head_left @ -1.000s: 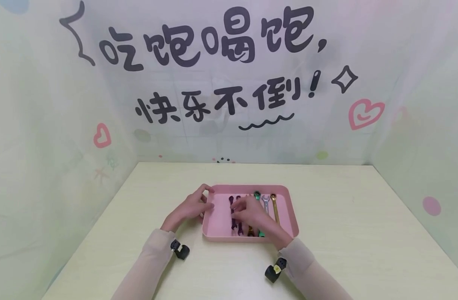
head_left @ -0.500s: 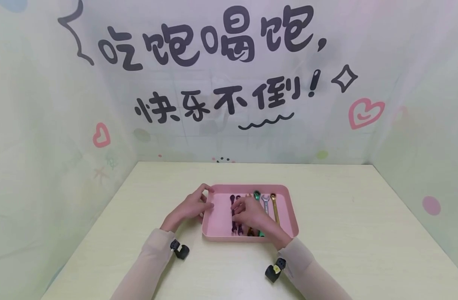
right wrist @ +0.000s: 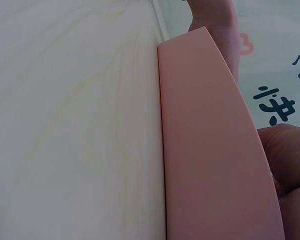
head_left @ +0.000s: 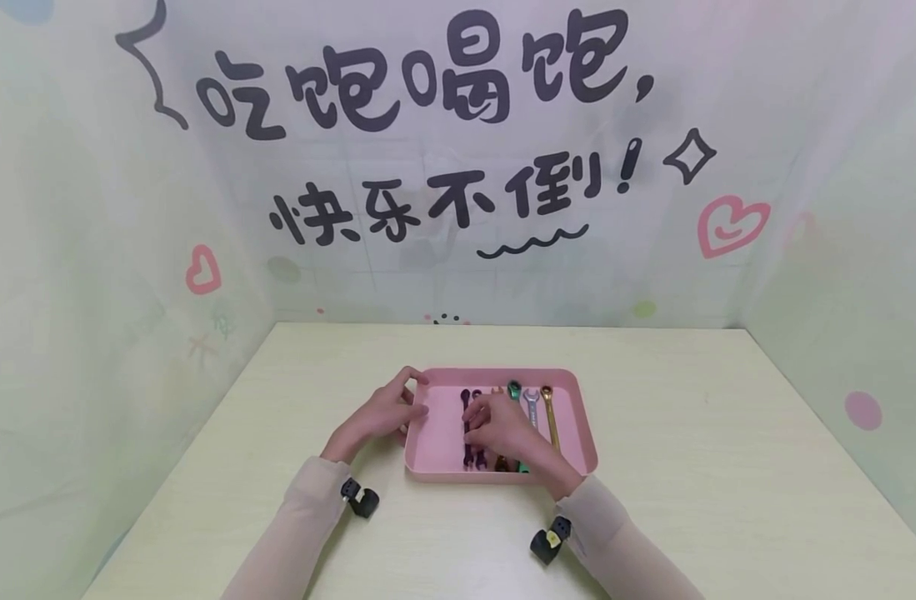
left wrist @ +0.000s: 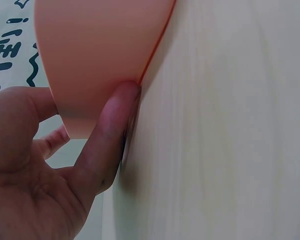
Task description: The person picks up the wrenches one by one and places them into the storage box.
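In the head view, a pink tray [head_left: 439, 478] lies on the table with several combination wrenches lined up inside. My left hand [head_left: 382, 412] holds the tray's left end, with fingers at the rim; in the left wrist view a fingertip presses the outer wall low down. My right hand [head_left: 500, 427] reaches over the front wall and pinches the leftmost dark wrench [head_left: 467, 454]. Beside that lies a second dark wrench [head_left: 480, 461], partly under the hand. Farther right are a green wrench [head_left: 514, 390], a silver wrench [head_left: 532, 403] and a gold wrench [head_left: 550, 410]. Another gold-toned wrench [head_left: 501, 465] is mostly covered by the hand.
A pale wooden table [head_left: 690, 433] surrounds the tray. Behind it hangs a printed backdrop [head_left: 442, 283] with large dark lettering, and similar cloth stands at both sides. Black wrist cameras sit on both sleeves. In the right wrist view the tray's front wall hides the fingertips.
The leftmost dark wrench has shifted slightly right and away, straightening next to its neighbour under my right fingers. My left hand stays on the tray, which has barely moved.
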Available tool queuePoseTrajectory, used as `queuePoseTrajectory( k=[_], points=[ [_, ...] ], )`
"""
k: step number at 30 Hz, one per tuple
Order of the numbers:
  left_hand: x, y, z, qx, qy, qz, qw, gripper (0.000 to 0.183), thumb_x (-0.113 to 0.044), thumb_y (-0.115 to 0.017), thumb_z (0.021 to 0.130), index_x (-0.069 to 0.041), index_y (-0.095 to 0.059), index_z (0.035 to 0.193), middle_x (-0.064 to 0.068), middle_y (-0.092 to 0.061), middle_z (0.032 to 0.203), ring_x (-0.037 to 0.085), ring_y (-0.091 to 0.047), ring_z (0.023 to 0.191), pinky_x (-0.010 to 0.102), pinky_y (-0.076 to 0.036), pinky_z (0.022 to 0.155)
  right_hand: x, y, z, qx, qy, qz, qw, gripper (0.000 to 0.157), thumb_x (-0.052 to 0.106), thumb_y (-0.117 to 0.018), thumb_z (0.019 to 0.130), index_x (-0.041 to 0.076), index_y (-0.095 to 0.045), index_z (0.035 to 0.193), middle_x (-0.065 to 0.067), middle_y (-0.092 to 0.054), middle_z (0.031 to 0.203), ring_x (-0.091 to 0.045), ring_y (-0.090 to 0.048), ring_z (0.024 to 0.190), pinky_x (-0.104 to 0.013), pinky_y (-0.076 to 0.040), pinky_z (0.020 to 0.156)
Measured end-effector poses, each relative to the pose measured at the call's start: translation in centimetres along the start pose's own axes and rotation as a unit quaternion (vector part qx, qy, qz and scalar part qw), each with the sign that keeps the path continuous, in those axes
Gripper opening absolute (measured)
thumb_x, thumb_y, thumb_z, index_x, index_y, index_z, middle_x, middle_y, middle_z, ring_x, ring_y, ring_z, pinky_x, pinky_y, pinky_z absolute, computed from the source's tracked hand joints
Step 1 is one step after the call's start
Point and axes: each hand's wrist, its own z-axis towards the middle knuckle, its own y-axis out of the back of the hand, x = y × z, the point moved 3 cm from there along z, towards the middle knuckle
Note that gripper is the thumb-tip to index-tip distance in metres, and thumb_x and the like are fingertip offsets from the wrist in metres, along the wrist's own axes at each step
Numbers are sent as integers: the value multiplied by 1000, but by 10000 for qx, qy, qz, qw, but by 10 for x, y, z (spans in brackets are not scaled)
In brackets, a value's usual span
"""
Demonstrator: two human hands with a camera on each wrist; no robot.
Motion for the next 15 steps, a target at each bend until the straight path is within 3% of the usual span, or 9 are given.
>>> queuePoseTrajectory(
  k=[15],
  points=[
    [0,0,0,14,-37,-33,10000,46,-13,-64,98,-19,-47,140,17,-58,107,25,-66,76,34,-62,54,3,0,-2,-72,98,-73,9999,17,0,-73,88,1,-71,104,-9,-71,91,-15,-69,73,-29,-62,66]
  ],
)
